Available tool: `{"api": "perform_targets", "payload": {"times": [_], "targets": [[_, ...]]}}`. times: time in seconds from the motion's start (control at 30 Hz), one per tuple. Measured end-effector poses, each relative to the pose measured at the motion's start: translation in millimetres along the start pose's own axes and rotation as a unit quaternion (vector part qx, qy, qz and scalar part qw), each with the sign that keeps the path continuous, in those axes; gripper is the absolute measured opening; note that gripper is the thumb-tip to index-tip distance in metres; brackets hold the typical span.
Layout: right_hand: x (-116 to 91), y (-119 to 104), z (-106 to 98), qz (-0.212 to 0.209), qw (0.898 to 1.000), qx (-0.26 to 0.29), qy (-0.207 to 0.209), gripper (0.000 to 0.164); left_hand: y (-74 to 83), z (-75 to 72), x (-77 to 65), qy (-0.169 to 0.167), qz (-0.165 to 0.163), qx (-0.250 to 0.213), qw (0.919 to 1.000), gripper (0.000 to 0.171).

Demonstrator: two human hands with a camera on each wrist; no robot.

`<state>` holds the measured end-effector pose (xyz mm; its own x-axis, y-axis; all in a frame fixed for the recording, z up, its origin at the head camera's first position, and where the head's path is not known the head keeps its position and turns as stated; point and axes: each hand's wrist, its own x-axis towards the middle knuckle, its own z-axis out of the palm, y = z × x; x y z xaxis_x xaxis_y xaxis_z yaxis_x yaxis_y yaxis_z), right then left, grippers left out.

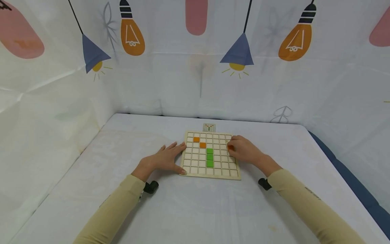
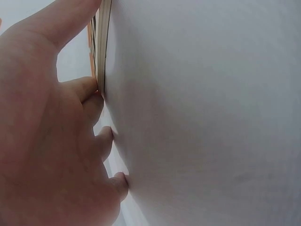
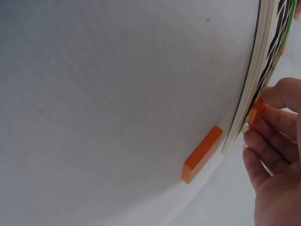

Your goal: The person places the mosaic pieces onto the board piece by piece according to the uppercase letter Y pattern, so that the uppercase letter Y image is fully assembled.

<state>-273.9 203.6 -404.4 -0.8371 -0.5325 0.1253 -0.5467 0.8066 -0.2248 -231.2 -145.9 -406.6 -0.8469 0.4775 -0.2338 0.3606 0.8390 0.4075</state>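
Observation:
A wooden grid board (image 1: 225,171) lies on the white table. Two orange tiles, one at the upper left (image 1: 196,139) and one diagonally below it (image 1: 202,145), sit in its cells. Several green tiles (image 1: 210,157) form a column beneath them. My left hand (image 1: 164,159) rests against the board's left side, fingers spread and fairly straight, the thumb on the near left corner. At the right edge, my right hand (image 1: 246,149) pinches a small orange tile (image 3: 256,112) between thumb and fingers. Another orange tile (image 3: 202,155) lies on the table in the right wrist view.
A small printed card with a grid pattern (image 1: 209,127) lies just beyond the board's far edge. White cloth (image 1: 195,78) printed with lamps and bulbs hangs behind and beside the table (image 1: 195,210). Dark wrist devices (image 1: 151,187) are worn at both sleeves.

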Motion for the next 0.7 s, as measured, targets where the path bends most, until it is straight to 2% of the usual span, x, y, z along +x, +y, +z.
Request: {"api": "perform_targets", "payload": {"times": [0.23, 0.43, 0.7], "targets": [[4, -5, 0, -0.001, 1.000, 0.013, -0.003, 0.013, -0.6, 0.1, 1.9, -0.002, -0.007, 0.009, 0.9999, 0.114], [11, -11, 1, -0.011, 1.000, -0.004, -0.014, 0.014, -1.3, 0.0, 3.1, -0.006, -0.007, 0.006, 0.9999, 0.115], [19, -16, 2, -0.012, 1.000, 0.001, -0.023, 0.013, 0.7, -2.1, 2.6, -0.008, -0.010, 0.000, 0.9999, 0.116]]}}
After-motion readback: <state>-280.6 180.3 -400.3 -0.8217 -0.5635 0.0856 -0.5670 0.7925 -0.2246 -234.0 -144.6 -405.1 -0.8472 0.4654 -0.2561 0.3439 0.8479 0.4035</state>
